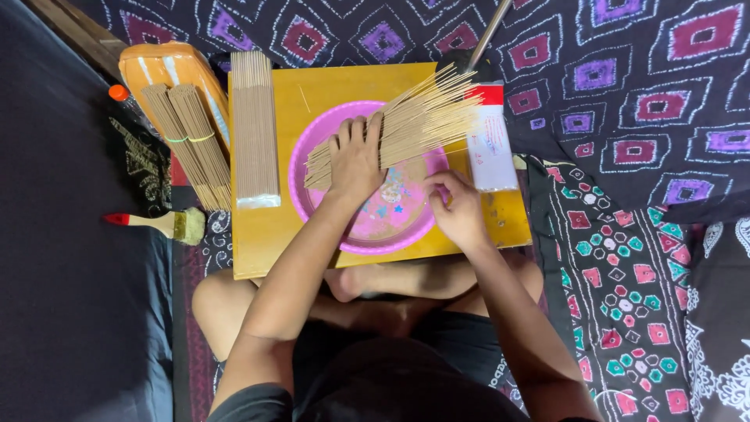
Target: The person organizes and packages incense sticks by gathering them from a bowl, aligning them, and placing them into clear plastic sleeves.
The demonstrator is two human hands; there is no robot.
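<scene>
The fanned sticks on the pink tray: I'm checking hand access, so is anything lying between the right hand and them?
Nothing visible does. The right hand rests at the pink tray's rim just below the fanned sticks, with only bare tray surface between. The left hand already presses on the bundle.

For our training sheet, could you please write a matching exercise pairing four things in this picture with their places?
Things:
1. fanned tan incense sticks
2. red-handled paintbrush
3. flat clear-wrapped stick pack
4. round pink plastic tray

Places:
A. on patterned cloth, left of the yellow wooden board
B. centre of the board
C. under the left hand
D. board's left edge

Pairs: 1-C, 2-A, 3-D, 4-B
</scene>
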